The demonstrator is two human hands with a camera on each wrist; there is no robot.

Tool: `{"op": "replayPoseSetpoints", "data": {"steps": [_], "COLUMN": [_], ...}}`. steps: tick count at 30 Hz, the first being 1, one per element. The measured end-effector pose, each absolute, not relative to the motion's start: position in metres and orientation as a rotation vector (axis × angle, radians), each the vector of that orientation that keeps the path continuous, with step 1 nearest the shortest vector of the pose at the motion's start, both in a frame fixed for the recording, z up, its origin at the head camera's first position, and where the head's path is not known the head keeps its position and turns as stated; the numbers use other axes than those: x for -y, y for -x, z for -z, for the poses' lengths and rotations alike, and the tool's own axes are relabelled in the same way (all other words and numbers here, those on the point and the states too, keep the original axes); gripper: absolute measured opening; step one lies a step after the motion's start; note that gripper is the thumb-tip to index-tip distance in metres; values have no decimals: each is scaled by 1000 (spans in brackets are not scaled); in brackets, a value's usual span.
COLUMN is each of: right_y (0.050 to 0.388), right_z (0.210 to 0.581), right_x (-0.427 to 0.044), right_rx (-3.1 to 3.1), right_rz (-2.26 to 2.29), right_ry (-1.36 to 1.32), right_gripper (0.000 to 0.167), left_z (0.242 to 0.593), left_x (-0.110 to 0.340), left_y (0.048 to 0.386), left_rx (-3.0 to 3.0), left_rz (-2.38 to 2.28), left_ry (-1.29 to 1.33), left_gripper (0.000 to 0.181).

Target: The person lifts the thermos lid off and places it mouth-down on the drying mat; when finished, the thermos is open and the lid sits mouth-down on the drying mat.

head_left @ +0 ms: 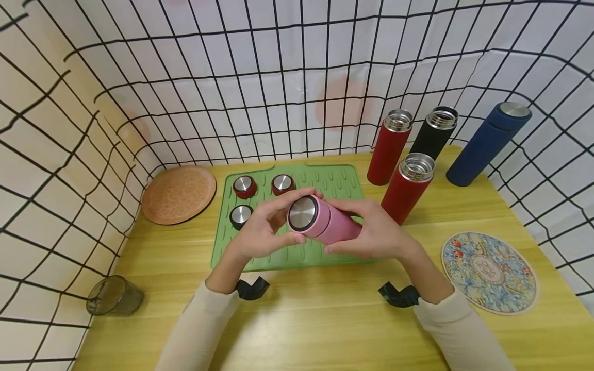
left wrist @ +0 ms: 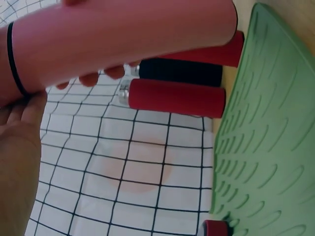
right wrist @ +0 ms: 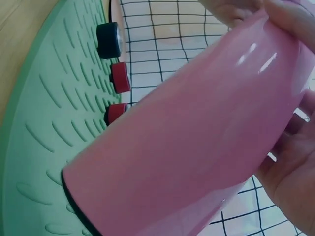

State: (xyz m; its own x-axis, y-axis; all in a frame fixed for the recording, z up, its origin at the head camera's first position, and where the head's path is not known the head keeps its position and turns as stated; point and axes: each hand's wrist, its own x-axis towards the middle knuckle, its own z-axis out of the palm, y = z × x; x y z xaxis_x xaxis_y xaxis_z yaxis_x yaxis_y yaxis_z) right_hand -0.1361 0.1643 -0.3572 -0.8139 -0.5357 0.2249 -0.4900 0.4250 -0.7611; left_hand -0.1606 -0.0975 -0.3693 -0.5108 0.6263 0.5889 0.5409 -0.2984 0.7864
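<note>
A pink bottle (head_left: 341,226) with a steel-topped lid (head_left: 303,213) is held tilted above the green mat (head_left: 297,260), its lid end toward the left and the camera. My left hand (head_left: 262,226) grips the lid end, thumb below and fingers over the top. Around the body curl the fingers and thumb of my right hand (head_left: 378,232). The left wrist view shows the pink bottle (left wrist: 133,42) lying across the top, with the left hand (left wrist: 22,147) at its lid end. In the right wrist view the bottle (right wrist: 187,132) covers much of the mat, the right hand (right wrist: 295,172) behind it.
Two red lids (head_left: 244,187) and a black lid (head_left: 241,216) sit on the mat. Lidless red bottles (head_left: 387,149), a black bottle (head_left: 431,136) and a lidded blue bottle (head_left: 484,147) stand right. Also present: orange plate (head_left: 178,195), glass (head_left: 115,296), patterned round mat (head_left: 489,273), wire grid (head_left: 303,82).
</note>
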Motion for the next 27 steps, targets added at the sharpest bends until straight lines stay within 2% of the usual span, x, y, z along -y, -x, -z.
{"op": "replayPoseSetpoints", "data": {"steps": [3,10,13,16,21,27], "right_y": [135,137,138,137,136,136], "right_z": [360,369,369,367,361,355], "right_x": [-159,-145,-144,-147,-157,-167], "right_rx": [-2682,-3065,-3160,-3105,-2852,-2613], "right_rz": [1392,1342,1270,1278,1393,1406], "right_ry": [909,929,934,912,899,947], "right_gripper": [79,76,75,76,76,73], "left_z": [371,374,375,375,373,369], "left_x": [95,83,82,84,91,95], "left_y": [158,154,155,156,158,159], "left_rx": [-1895,-2177,-2179,-2118,-1949,-1791], "left_rz": [-2038,-2286,-2307,-2249,-2086,-1998], "left_ry": [-1374,-830,-759,-861,-1204,-1499], "left_gripper": [84,79,78,84,92,90]}}
